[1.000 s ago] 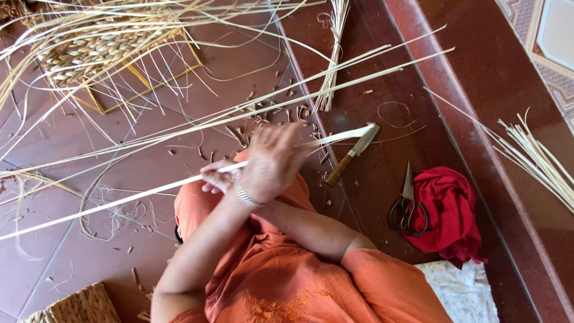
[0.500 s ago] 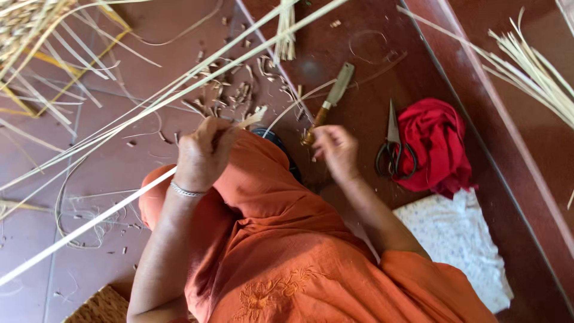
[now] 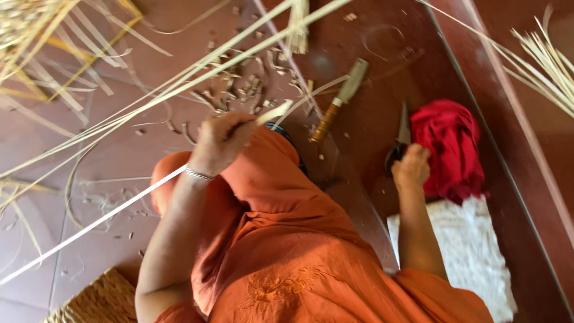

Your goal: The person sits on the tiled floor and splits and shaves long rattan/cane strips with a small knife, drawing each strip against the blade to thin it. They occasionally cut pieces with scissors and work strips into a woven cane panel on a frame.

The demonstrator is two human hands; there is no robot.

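Red cloth (image 3: 447,149), knife (image 3: 339,100), woven mat (image 3: 98,300).

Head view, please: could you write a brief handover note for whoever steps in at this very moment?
Left hand: closed on a long pale cane strip that runs down-left across the orange-clad knee.
Right hand: on the scissors lying beside the red cloth; whether it grips them cannot be told.
Knife with wooden handle lies on the floor, untouched, beyond the knee.
Shavings are scattered ahead on the floor; more strips lie far right.
Done: strip in hand. Left: scissors not yet lifted.
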